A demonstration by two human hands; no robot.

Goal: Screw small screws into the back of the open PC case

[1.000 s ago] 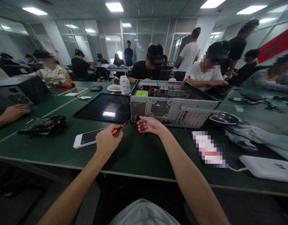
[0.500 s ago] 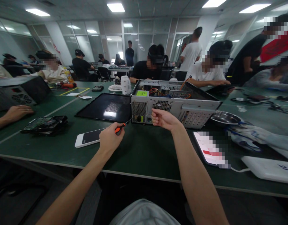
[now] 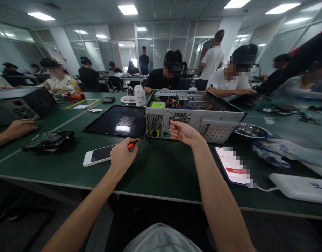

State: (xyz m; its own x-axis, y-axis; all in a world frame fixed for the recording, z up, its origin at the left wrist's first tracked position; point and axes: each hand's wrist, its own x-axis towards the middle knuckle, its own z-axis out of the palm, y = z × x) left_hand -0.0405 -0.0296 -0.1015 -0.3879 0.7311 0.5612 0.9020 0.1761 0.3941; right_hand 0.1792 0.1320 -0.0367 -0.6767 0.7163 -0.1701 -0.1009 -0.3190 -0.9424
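My left hand (image 3: 123,154) is closed around an orange and black screwdriver (image 3: 133,144), whose thin shaft points right toward the lower corner of a computer case. The open computer case (image 3: 191,119) lies on its side on the green table, with its rear panel facing me and cables showing inside. In front of that panel is my right hand (image 3: 184,132), fingers curled and pinched; what they hold, if anything, is hidden. A black side panel (image 3: 116,120) rests flat to the left of the case. Beside my left wrist lies a white device with a dark face (image 3: 100,155).
Circuit-board drives (image 3: 49,141) are stacked at left, near another person's hand (image 3: 20,127) and a second computer case (image 3: 21,105). At right are a metal bowl (image 3: 251,131), gloves (image 3: 276,150), a phone (image 3: 233,166) and a white power bank (image 3: 299,188). People sit across the table.
Both my hands keep nearly the same place and grip. The view has shifted slightly. At far right, a standing person in black has leaned over.
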